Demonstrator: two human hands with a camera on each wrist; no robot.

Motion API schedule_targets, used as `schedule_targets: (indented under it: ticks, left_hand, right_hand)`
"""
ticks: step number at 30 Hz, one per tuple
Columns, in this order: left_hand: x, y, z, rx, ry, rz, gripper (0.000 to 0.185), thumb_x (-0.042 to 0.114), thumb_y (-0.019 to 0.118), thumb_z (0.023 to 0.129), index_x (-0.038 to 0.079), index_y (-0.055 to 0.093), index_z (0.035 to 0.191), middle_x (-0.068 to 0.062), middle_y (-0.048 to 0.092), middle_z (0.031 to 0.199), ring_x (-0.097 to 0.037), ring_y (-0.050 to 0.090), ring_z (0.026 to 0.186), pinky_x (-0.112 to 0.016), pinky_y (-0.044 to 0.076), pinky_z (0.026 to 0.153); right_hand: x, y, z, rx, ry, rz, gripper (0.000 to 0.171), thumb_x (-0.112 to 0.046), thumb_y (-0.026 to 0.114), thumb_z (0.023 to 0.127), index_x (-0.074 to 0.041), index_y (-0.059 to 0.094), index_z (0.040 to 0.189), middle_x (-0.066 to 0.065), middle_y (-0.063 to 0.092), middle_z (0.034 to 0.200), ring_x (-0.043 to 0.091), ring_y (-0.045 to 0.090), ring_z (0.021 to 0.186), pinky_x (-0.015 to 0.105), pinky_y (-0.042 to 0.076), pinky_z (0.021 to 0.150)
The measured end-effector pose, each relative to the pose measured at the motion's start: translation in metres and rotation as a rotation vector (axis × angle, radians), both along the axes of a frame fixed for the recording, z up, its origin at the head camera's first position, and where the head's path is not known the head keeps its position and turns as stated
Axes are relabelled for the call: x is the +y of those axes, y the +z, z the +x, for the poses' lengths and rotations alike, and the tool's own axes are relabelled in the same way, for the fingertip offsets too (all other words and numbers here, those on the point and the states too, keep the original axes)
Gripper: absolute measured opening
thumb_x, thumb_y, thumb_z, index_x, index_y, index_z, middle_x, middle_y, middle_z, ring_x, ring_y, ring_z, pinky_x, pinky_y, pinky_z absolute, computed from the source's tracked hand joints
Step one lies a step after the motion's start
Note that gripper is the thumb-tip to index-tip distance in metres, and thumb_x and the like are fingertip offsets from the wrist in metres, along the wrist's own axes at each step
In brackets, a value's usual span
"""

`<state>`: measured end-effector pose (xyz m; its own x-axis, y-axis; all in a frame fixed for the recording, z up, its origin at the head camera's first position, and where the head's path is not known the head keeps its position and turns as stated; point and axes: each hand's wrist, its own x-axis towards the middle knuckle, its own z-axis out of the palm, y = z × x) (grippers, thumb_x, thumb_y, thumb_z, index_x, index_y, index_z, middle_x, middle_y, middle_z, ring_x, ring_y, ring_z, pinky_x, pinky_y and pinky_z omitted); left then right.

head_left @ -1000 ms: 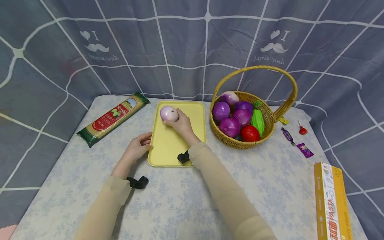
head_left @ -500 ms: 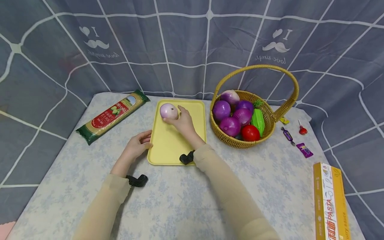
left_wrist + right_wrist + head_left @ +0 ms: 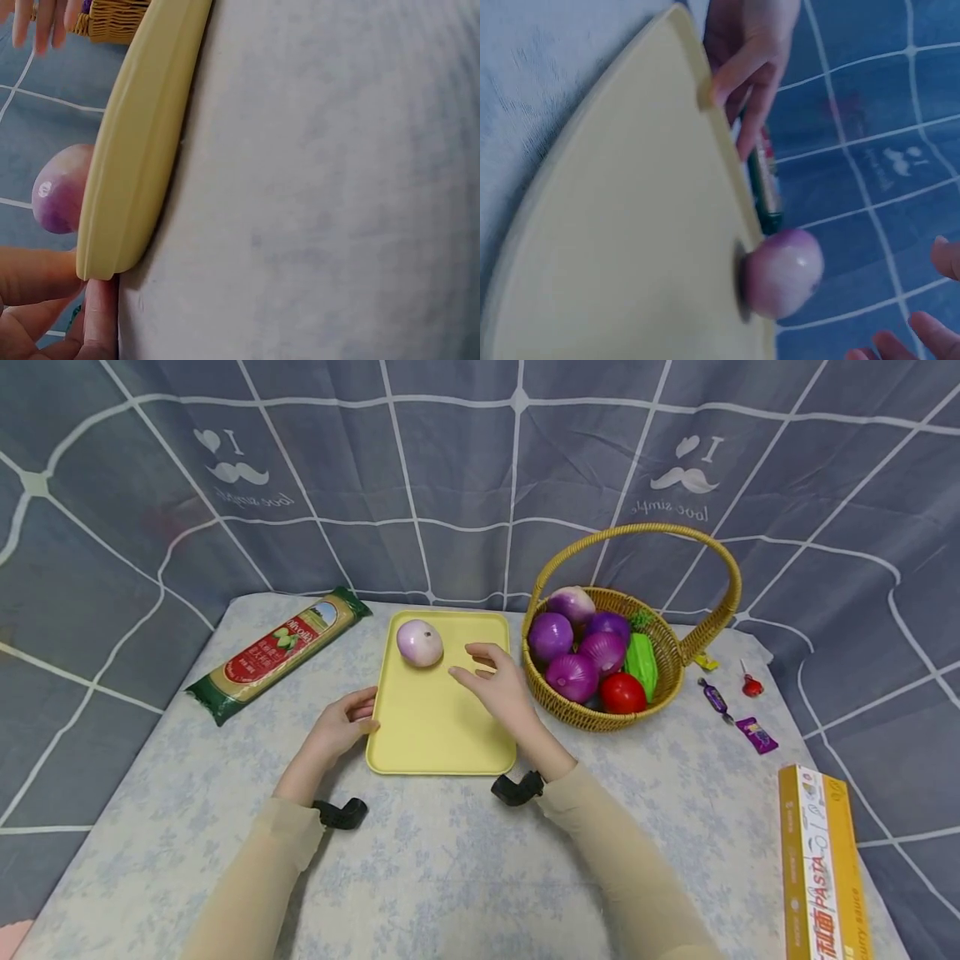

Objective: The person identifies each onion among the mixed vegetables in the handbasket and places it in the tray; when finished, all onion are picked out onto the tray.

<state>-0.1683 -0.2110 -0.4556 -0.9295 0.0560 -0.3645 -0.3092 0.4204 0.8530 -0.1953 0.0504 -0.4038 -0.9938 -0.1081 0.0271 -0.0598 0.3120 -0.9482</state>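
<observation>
A yellow tray [image 3: 442, 731] lies on the table, and a glossy purple-and-white onion [image 3: 419, 643] rests near its far left corner. My left hand [image 3: 337, 728] pinches the tray's left edge; the left wrist view has the thumb [image 3: 37, 276] above the rim and a finger [image 3: 100, 315] below it. Over the tray's right side, my right hand [image 3: 501, 689] holds nothing, its fingers loosely bent and apart from the onion. In the right wrist view the onion [image 3: 784, 274] sits on the tray by the rim, with fingertips at the lower right.
A wicker basket [image 3: 592, 720] of purple onions, a tomato [image 3: 623, 693] and a green vegetable [image 3: 641, 664] stands right of the tray. A spaghetti packet [image 3: 279, 652] lies left. Wrapped sweets [image 3: 757, 735] and a pasta box [image 3: 825, 868] are at the right. A curtain hangs behind.
My right hand has let go of the onion and moved right and toward me, away from it. The onion stays on the tray; my left hand keeps its place at the edge.
</observation>
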Motion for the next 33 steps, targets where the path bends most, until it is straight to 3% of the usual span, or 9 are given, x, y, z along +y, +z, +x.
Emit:
schedule_targets:
  ticks: [7,15,24,33]
  left_hand:
    - [0.001,0.0,0.0,0.005,-0.002,-0.004,0.063,0.001,0.054,0.097,0.008,0.031,0.155,-0.021,0.046,0.143,-0.033,0.047,0.13,-0.034,0.049,0.1]
    - [0.001,-0.001,0.002,0.012,-0.006,-0.008,0.063,0.001,0.054,0.097,0.008,0.031,0.155,-0.021,0.046,0.141,-0.031,0.047,0.127,-0.022,0.05,0.088]
    - [0.0,0.001,0.003,0.002,-0.002,-0.006,0.063,0.002,0.054,0.097,0.009,0.031,0.155,-0.02,0.045,0.14,-0.03,0.047,0.126,-0.025,0.05,0.091]
    - [0.001,0.0,0.003,0.013,0.002,-0.016,0.062,0.003,0.055,0.098,0.01,0.032,0.155,-0.02,0.047,0.139,-0.031,0.047,0.126,-0.031,0.049,0.095]
  right_hand:
    - [0.045,0.02,0.028,0.043,-0.019,-0.067,0.039,-0.022,0.074,0.089,-0.006,0.064,0.123,0.009,0.064,0.127,0.032,0.061,0.12,0.035,0.052,0.1]
    - [0.097,0.027,0.037,0.1,-0.108,-0.109,0.035,-0.013,0.073,0.09,0.001,0.064,0.12,0.018,0.067,0.121,0.008,0.066,0.101,0.014,0.053,0.09]
    - [0.146,0.021,0.037,0.073,-0.189,-0.119,0.038,-0.018,0.07,0.092,0.004,0.061,0.123,-0.017,0.066,0.103,0.0,0.064,0.1,0.011,0.051,0.089]
    - [0.173,0.018,0.035,0.049,-0.274,-0.144,0.04,-0.019,0.072,0.091,0.001,0.061,0.124,-0.016,0.068,0.103,0.0,0.064,0.097,0.009,0.052,0.084]
